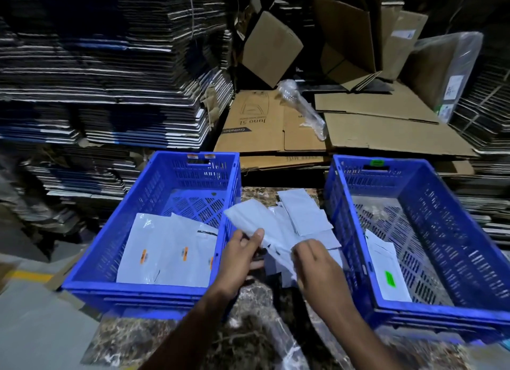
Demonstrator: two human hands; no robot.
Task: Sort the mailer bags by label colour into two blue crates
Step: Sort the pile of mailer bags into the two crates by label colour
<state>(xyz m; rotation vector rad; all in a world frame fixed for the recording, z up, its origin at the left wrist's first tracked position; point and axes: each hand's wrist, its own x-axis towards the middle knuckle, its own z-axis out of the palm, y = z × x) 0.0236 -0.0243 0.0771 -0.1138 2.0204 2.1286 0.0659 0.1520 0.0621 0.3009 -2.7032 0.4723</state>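
Note:
Two blue crates stand side by side on a marbled surface. The left crate (91,259) holds white mailer bags with orange labels (165,248). In the right crate (347,231) lies a mailer bag with a green label (386,270). Between the crates sits a loose pile of white mailer bags (303,212). My left hand (240,256) pinches one white mailer bag (254,218) from the pile, thumb on top, and lifts it at a slant. My right hand (314,264) rests over the pile's near part, fingers curled on a bag's edge. The held bag's label is hidden.
Tall stacks of flattened cartons (105,74) rise behind and to the left. Brown cardboard sheets (358,126) and open boxes lie behind the crates, with crumpled clear plastic (300,104) on them. More carton stacks (485,115) stand at the right. A grey floor with a yellow line (30,276) shows lower left.

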